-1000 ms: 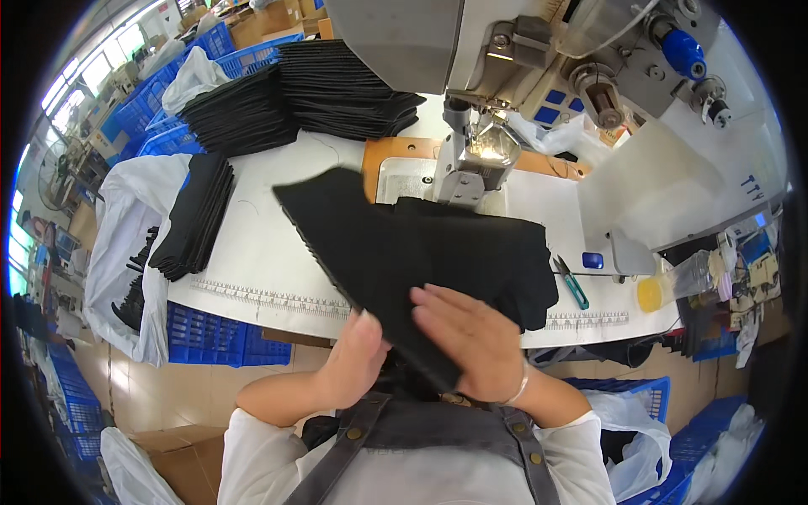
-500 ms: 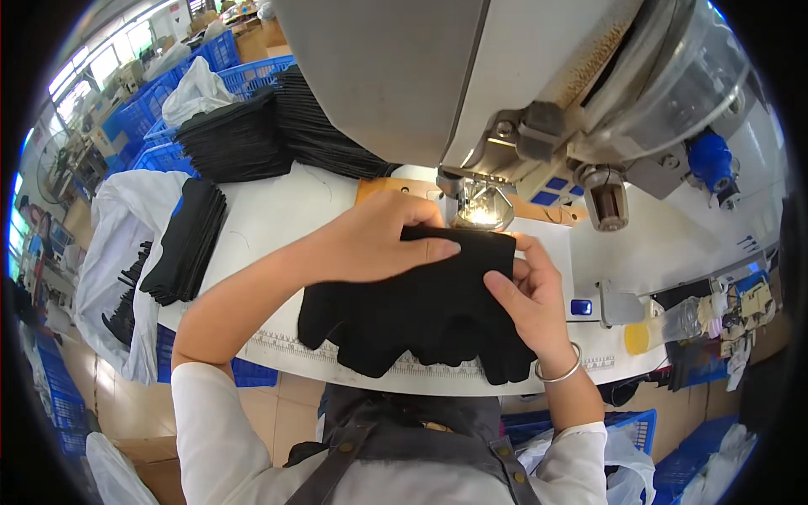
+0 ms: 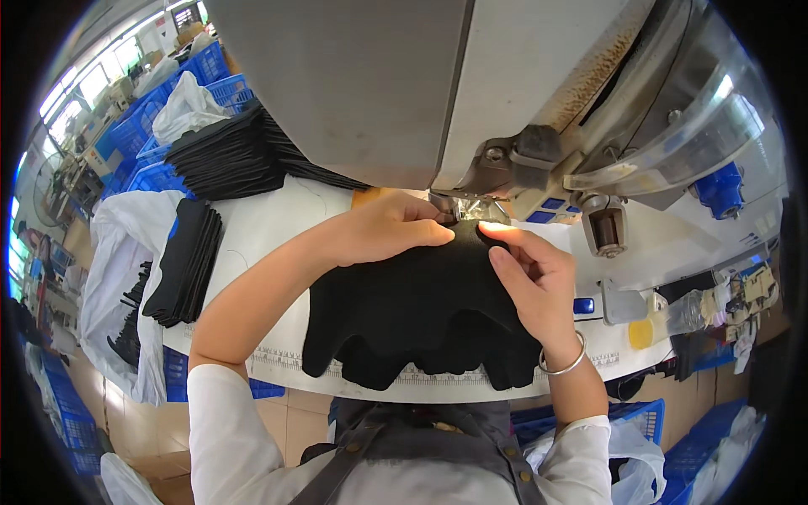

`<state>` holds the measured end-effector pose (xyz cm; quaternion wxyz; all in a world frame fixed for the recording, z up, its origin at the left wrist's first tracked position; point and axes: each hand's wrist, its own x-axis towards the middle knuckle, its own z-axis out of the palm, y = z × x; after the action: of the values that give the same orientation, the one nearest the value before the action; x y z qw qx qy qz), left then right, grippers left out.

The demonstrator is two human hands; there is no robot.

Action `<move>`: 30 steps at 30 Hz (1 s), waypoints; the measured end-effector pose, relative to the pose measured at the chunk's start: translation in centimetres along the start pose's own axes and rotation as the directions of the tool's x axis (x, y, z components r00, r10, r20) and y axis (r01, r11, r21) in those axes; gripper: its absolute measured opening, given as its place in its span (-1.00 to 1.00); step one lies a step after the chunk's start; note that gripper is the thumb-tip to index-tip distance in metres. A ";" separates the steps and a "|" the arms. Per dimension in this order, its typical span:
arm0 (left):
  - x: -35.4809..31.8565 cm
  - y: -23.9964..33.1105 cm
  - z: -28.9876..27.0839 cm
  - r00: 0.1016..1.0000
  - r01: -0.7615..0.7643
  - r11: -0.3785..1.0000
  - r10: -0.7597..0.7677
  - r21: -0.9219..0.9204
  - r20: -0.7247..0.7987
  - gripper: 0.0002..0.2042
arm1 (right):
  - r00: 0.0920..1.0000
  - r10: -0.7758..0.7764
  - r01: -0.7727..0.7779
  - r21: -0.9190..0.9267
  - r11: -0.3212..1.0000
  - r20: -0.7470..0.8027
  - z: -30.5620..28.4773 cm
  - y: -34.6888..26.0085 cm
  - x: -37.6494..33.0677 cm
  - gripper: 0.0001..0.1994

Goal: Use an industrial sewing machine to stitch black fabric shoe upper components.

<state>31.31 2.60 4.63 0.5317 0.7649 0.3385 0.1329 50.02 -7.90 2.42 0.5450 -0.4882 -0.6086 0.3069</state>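
A black fabric piece (image 3: pixel 412 303) with a scalloped near edge lies spread on the white sewing machine table. Its far edge reaches up to the metal presser foot (image 3: pixel 475 209) of the sewing machine (image 3: pixel 370 93). My left hand (image 3: pixel 391 231) is closed on the far edge, thumb on top and pointing right, just left of the foot; its other fingers are partly hidden. On the right side of the fabric, my right hand (image 3: pixel 539 278) pinches it between thumb and forefinger, the fingertip close to the foot. The machine head hides the needle.
Stacked black pieces (image 3: pixel 227 151) stand at the far left. A nearer bundle (image 3: pixel 185 261) leans by a white plastic bag (image 3: pixel 122 295). A ruler strip (image 3: pixel 286 358) runs along the table's front edge. Blue baskets (image 3: pixel 644 417) stand below, and a yellow-capped clear bottle (image 3: pixel 641 334) lies at right.
The fabric's far edge is now up at the presser foot and spread flatter. My right forefinger has moved up and left toward the foot. The view has shifted slightly.
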 end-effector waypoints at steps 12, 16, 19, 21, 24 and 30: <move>0.2 -0.3 0.9 0.995 -0.098 0.962 0.100 -0.253 -0.009 -0.76 | 0.999 -0.031 0.031 -0.008 0.999 -0.019 -0.1 1.4 1.1 -0.80; 0.0 0.0 1.0 0.997 -0.076 0.975 0.068 -0.211 -0.041 -0.75 | 0.999 -0.026 0.026 0.001 1.000 -0.031 -0.3 1.5 1.3 -0.82; -0.1 0.2 1.1 0.998 -0.052 0.977 0.045 -0.206 -0.040 -0.76 | 1.000 -0.014 0.014 -0.020 1.000 0.021 -0.7 1.4 1.4 -0.80; -0.1 0.3 1.1 0.999 -0.033 0.969 0.026 -0.244 -0.031 -0.76 | 1.000 0.014 -0.014 -0.045 0.999 0.018 -0.9 1.4 1.5 -0.81; -0.1 0.4 1.2 0.998 -0.059 0.963 0.049 -0.262 -0.047 -0.78 | 0.999 0.032 -0.031 -0.050 0.998 0.013 -0.9 1.6 1.7 -0.72; -0.3 0.8 1.0 0.998 -0.030 0.959 0.013 -0.283 -0.061 -0.81 | 0.999 -0.043 0.042 -0.057 0.998 -0.017 -0.8 2.0 2.0 -0.87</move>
<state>31.96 1.55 4.99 0.6243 0.6803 0.3229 0.2080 51.48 -5.53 1.49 0.5429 -0.4931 -0.6224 0.2735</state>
